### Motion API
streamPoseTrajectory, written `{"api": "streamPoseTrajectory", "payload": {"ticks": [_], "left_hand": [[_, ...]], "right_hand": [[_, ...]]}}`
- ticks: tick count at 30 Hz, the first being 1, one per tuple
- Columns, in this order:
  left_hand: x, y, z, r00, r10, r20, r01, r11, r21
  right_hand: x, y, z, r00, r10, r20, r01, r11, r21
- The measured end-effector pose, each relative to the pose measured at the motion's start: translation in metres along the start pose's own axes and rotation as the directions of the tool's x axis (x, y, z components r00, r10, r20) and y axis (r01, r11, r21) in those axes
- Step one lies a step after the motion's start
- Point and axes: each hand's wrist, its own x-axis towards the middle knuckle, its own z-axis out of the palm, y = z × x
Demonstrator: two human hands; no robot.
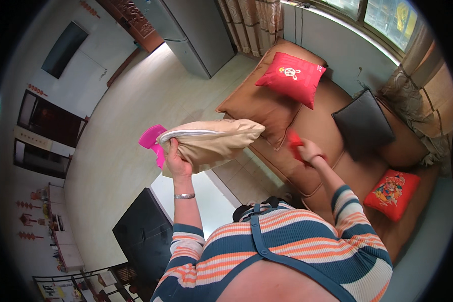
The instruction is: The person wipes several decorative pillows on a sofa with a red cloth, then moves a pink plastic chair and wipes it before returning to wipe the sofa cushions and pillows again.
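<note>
My left hand grips a beige cushion by one end, thumb on top. Along that cushion's upper edge runs a pale zip. My right hand, off to the right above the sofa, is closed around a red object; motion blur hides what it is. A gap separates the red object from the beige cushion. Below both hands stretches the brown sofa, with a large brown cushion at its far end.
On the sofa lie a red rabbit-print cushion, a dark grey cushion and a red cushion with a cartoon figure. A pink plastic stool or chair shows behind the beige cushion. A white-topped table, black cabinet and refrigerator stand around.
</note>
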Motion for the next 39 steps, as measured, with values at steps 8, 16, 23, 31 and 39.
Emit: {"api": "streamPoseTrajectory", "payload": {"ticks": [8, 16, 23, 31, 39], "left_hand": [[0.001, -0.013, -0.009, 0.981, -0.159, 0.116, 0.148, 0.984, 0.1], [-0.024, -0.025, 0.027, 0.979, -0.178, 0.097, 0.159, 0.971, 0.178], [-0.028, -0.023, 0.015, 0.981, -0.165, 0.098, 0.134, 0.954, 0.268], [-0.027, -0.018, 0.036, 0.963, -0.18, 0.202, 0.103, 0.934, 0.341], [-0.034, -0.021, 0.036, 0.947, -0.242, 0.211, 0.246, 0.969, 0.006]], "right_hand": [[-0.033, -0.112, -0.018, 0.752, -0.375, -0.542, 0.568, 0.786, 0.244], [-0.026, -0.095, 0.018, 0.808, -0.546, -0.223, 0.452, 0.816, -0.36], [-0.053, -0.06, -0.026, 0.972, -0.227, -0.058, 0.188, 0.902, -0.388], [-0.076, -0.129, -0.008, 0.831, -0.548, 0.097, 0.556, 0.808, -0.196], [-0.063, -0.14, 0.016, 0.833, -0.508, -0.219, 0.519, 0.855, -0.007]]}}
